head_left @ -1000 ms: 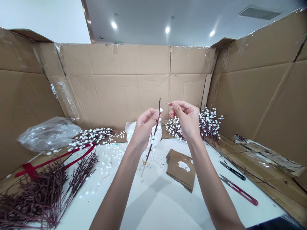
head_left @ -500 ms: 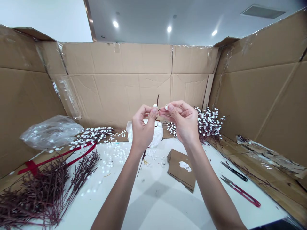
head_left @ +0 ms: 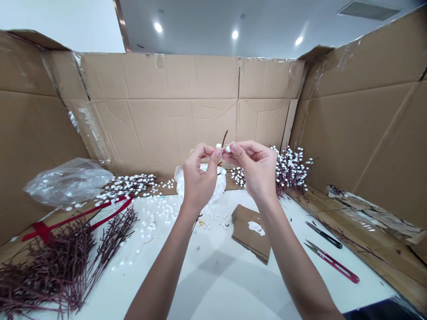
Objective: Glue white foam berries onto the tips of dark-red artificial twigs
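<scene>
The left hand (head_left: 200, 171) pinches a thin brown twig (head_left: 225, 137) between thumb and fingers, with the tip projecting above the grip; this hold presumably steadies the stem and exposes its upper end. One white bead (head_left: 218, 146) sits at the left thumb tip. The right hand (head_left: 260, 169) grips a second bead (head_left: 228, 148) between thumb and fingertips, just beside the twig; whether bead and stem touch cannot be determined. A cardboard piece (head_left: 247, 242) bearing a white patch (head_left: 256, 228) lies on the surface (head_left: 216, 289) below and nearer the right hand, probably for short reach. Black snips (head_left: 323, 234) and red snips (head_left: 333, 262) rest to the right of both hands, apparently out of their way. Relative to one second earlier, the hands are no longer apart; relative to half a second earlier, the beads are closer together and the twig tip leans further right.
</scene>
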Demonstrator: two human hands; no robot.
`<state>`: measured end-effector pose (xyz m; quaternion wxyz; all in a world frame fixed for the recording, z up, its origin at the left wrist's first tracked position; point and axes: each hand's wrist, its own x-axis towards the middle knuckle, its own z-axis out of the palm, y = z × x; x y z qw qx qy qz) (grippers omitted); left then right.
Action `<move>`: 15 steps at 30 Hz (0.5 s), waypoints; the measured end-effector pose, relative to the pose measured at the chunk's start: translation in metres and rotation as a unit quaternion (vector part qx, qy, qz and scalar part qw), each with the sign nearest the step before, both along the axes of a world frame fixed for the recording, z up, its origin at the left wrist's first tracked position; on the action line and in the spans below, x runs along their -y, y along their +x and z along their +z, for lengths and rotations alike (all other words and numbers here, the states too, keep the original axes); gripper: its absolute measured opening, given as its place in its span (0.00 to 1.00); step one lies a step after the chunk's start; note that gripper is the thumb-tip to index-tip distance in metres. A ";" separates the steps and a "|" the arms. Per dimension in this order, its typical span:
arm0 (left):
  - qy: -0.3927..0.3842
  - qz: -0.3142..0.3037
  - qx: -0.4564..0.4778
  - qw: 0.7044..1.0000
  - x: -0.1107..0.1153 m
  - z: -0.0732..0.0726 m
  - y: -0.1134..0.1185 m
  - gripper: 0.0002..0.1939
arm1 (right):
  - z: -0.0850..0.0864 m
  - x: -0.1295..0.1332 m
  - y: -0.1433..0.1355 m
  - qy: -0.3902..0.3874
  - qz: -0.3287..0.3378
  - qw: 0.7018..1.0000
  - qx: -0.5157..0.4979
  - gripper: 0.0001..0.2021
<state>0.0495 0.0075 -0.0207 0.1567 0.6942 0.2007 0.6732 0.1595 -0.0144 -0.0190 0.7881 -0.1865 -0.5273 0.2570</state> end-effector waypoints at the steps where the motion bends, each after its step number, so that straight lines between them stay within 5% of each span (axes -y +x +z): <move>1: 0.001 0.003 -0.001 1.000 0.000 0.000 0.000 0.09 | 0.000 0.000 0.000 0.000 0.001 1.000 0.001 0.04; 15: -0.003 0.035 0.011 0.999 0.001 -0.001 0.003 0.10 | -0.005 -0.006 -0.010 -0.006 -0.016 1.000 -0.023 0.04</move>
